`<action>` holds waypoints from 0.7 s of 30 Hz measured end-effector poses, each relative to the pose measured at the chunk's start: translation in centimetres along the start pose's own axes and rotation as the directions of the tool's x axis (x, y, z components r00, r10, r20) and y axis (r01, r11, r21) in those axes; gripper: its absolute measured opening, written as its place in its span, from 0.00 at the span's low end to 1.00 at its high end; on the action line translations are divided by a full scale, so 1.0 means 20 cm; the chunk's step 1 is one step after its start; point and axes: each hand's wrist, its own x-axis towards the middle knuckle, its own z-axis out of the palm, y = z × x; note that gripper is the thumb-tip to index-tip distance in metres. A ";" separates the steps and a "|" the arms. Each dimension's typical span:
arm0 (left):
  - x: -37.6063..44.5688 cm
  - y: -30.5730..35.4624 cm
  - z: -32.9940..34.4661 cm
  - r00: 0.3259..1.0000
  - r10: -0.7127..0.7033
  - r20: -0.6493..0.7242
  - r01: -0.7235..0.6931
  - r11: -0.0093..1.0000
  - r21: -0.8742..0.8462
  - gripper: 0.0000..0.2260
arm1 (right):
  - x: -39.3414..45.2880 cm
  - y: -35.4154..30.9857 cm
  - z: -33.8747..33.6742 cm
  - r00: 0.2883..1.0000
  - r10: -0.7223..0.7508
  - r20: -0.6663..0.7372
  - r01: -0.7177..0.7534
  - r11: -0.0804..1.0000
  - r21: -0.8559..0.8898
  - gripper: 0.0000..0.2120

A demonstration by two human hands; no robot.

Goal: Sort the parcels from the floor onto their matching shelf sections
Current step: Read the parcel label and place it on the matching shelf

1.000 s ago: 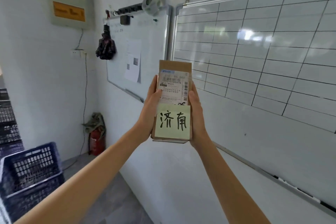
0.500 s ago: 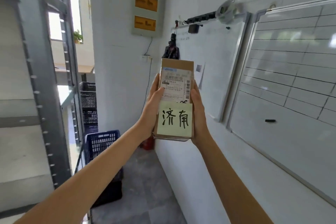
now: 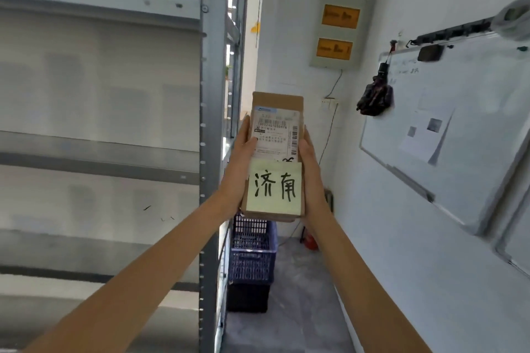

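A brown cardboard parcel is held upright in front of me at chest height. It carries a white shipping label and a pale yellow sticky note with two handwritten characters. My left hand grips its left edge, thumb on the label. My right hand grips its right edge. A grey metal shelf unit fills the left half of the view, its boards bare where I can see them.
The shelf's upright post stands just left of the parcel. Stacked blue and black plastic crates sit on the floor behind it. A whiteboard hangs on the right wall, with a red extinguisher low in the corner.
My view has swung left from the whiteboards to the shelf unit. The parcel stays held in both hands at the same height.
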 end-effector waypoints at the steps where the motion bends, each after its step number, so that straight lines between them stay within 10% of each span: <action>1: -0.01 0.02 -0.03 1.000 0.008 -0.025 -0.007 1.000 0.017 0.22 | 0.01 0.03 0.04 1.000 0.005 0.028 -0.005 1.000 0.007 0.35; 21: -0.13 0.26 -0.65 0.886 0.242 -0.395 -0.120 0.944 0.307 0.20 | 0.20 0.45 0.70 0.858 0.127 0.498 -0.234 0.959 0.158 0.26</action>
